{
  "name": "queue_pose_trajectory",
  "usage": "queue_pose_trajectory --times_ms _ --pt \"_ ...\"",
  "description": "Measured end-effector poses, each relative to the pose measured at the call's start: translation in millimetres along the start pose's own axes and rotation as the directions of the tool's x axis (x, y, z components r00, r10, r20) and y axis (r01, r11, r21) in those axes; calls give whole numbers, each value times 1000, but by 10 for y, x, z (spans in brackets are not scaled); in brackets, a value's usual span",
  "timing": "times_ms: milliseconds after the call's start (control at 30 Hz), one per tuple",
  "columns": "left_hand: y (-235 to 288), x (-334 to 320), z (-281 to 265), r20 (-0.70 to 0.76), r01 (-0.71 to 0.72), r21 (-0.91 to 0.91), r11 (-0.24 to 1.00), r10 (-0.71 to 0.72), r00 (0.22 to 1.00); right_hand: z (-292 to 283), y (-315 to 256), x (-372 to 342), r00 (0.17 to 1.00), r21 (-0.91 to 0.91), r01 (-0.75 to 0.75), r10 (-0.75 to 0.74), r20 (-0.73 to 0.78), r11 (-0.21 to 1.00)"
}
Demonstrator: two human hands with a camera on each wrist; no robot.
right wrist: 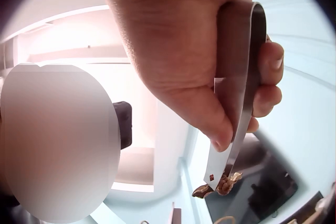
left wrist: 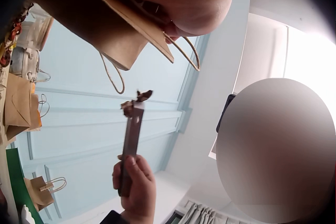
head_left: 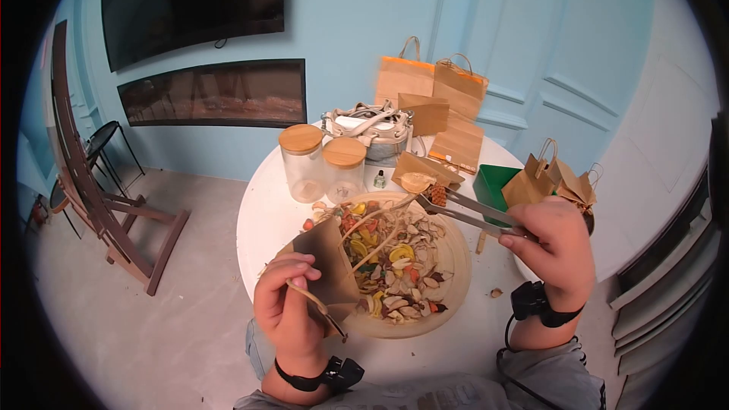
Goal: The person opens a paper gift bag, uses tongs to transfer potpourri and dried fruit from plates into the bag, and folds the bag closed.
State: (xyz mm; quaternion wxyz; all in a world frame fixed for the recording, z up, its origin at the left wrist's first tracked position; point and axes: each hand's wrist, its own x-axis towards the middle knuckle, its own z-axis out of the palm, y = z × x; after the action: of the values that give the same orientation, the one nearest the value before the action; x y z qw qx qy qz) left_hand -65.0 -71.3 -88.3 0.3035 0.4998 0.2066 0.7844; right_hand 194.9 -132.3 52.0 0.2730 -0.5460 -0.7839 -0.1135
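My left hand [head_left: 285, 300] holds a brown paper bag [head_left: 323, 262] by its twisted handle, fingers near the rim. The bag stands tilted over the left part of a round woven tray [head_left: 456, 258], its other handle reaching over the dried pieces. My right hand [head_left: 558, 243] grips metal tongs [right wrist: 239, 113]. At the tong tips is a brown, crinkled dried piece [left wrist: 128, 108], also seen in the right wrist view. The tray bears dried petals, yellow slices [head_left: 401, 256] and orange and red bits. The inside of the bag is hidden.
Two glass jars with wooden lids [head_left: 301, 139] stand at the back left of the white table [head_left: 262, 212]. Behind the tray are a small bottle [head_left: 380, 179], a handbag [head_left: 380, 133] and several paper bags [head_left: 406, 80]. A green box [head_left: 492, 186] stands at the right.
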Motion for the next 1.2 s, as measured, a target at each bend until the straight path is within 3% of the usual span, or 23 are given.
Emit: queue_pose_trajectory --times_ms 100,167,200,333,400,533,600,700,833,1000,1100,1167,1200 --pt "-1 -1 -2 -10 11 8 1000 -11 1000 41 -115 99 998 24 67 -67 -10 997" --pt "4 0 3 -18 21 -4 1000 -21 1000 209 -244 186 966 29 254 -255 36 967" --pt "1 3 -2 -17 19 1 1000 -19 1000 218 -307 229 947 1 246 -240 212 969" --pt "-14 5 -20 -11 26 -33 999 -26 1000 395 -316 213 942 87 239 -252 222 967" --pt "-18 6 -23 -22 36 -39 999 -37 999 368 -242 160 980 75 140 -149 132 987" --pt "-37 19 -23 -20 17 -20 1000 -18 1000 310 -69 0 991 42 20 -25 129 999" --pt "-42 15 -23 -18 19 -25 999 -20 1000 353 30 -103 964 44 -186 173 201 982" --pt "-28 5 -10 -5 19 -15 1000 -19 1000 585 138 -194 921 32 -281 261 289 959" --pt "-60 -18 -6 -1 -11 -14 1000 11 1000 1001 276 -280 885 23 -283 252 390 959" --pt "-17 -15 -22 -26 -34 -50 998 33 999 1192 343 -309 878 89 -342 285 384 935" --pt "57 -35 -106 -125 -20 13 1000 22 992 1172 413 -326 881 172 -387 307 360 906" --pt "183 -37 -141 -205 -54 102 993 74 976 1150 472 -344 910 287 -355 259 324 890" --pt "221 -42 -150 -237 -87 64 994 100 966 1146 497 -358 919 350 -352 250 305 868"
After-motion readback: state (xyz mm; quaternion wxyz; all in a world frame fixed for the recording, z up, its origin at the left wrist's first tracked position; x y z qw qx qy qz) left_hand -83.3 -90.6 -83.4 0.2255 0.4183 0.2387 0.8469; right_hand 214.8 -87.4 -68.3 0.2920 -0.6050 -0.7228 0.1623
